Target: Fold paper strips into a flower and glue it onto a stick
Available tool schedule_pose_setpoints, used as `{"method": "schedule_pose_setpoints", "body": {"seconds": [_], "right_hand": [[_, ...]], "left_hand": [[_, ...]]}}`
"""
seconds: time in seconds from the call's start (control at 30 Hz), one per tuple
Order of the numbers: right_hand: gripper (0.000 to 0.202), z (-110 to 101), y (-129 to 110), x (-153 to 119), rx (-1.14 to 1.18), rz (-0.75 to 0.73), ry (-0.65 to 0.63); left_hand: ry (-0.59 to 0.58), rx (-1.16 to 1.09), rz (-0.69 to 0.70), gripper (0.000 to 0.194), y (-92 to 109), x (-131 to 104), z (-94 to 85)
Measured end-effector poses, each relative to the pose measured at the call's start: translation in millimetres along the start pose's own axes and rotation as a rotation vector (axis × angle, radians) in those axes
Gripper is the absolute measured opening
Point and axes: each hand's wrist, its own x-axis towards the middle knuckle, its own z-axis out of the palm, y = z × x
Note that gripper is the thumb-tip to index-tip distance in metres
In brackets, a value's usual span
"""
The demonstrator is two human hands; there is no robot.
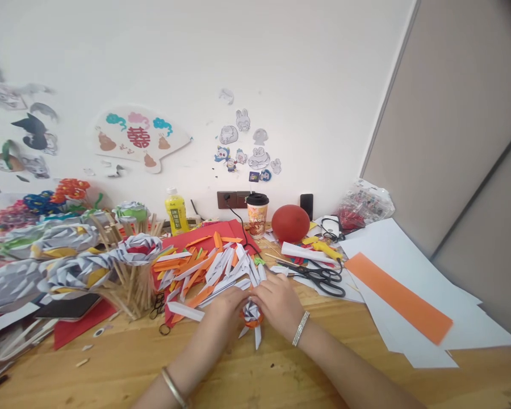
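A small folded-paper piece, white with an orange ring low on it and white strips sticking out below, is between my two hands near the table's middle. My left hand closes on its left side, fingertips curled at the top. From the right, my right hand pinches the same piece, and the fingertips of both hands meet above it. Parts of the piece are hidden by the fingers. Just behind and left of my hands lies a pile of white and orange folded paper strips, partly on red paper.
Finished paper flowers on wooden sticks crowd the left. Behind stand a yellow bottle, a lidded cup and a red balloon. Black scissors and a yellow glue gun lie right, beside white sheets with an orange strip.
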Motion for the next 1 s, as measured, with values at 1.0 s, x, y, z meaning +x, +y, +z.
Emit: {"method": "schedule_pose_setpoints", "body": {"seconds": [1.0], "right_hand": [[0.004, -2, 4, -1, 0.284, 0.022, -0.054]], "left_hand": [[-0.103, 0.098, 0.001, 0.022, -3, -10, -11.6]]}}
